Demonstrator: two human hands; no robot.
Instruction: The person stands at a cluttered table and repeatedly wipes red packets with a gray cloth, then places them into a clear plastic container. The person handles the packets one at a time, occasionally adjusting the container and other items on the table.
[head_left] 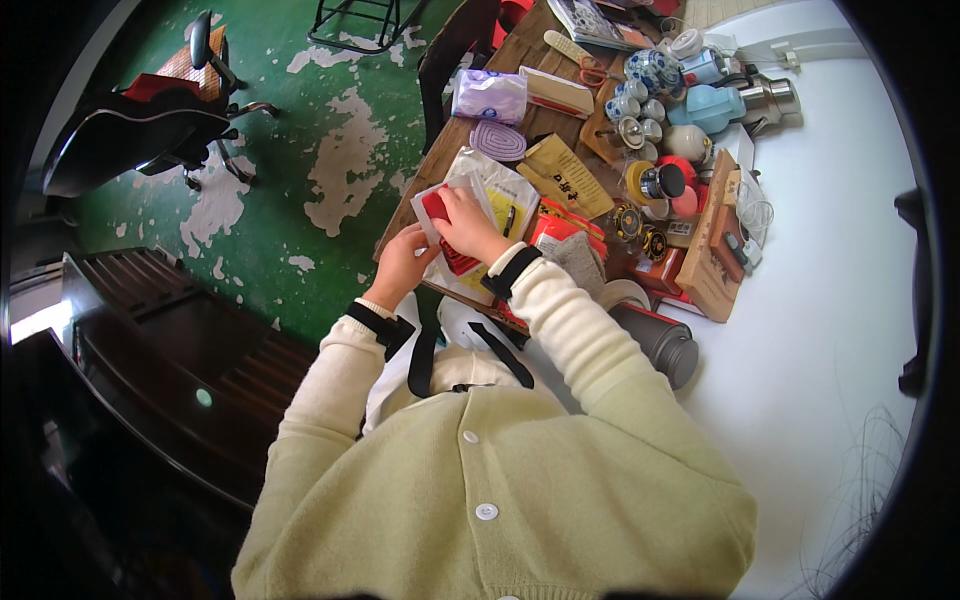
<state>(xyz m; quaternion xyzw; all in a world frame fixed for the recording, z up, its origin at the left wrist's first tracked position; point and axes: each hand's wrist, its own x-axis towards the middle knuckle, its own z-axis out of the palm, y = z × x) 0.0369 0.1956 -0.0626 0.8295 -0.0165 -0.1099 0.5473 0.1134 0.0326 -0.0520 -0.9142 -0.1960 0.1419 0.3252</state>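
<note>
At the near left corner of the wooden table, both hands are on a flat red item with a translucent, whitish plastic sleeve around it. My left hand is closed on the near left edge of the sleeve. From above, my right hand grips the red item, its fingers curled over the upper part and hiding some of it. Beneath lies a white plastic bag with a yellow sheet and a dark pen. A brown paper envelope is just beyond, to the right.
A purple-wrapped tissue pack and a coiled lilac mat lie farther back. Scissors, glass jars, cups and a blue jug crowd the right. A grey cylinder stands near my right arm. An office chair is at left.
</note>
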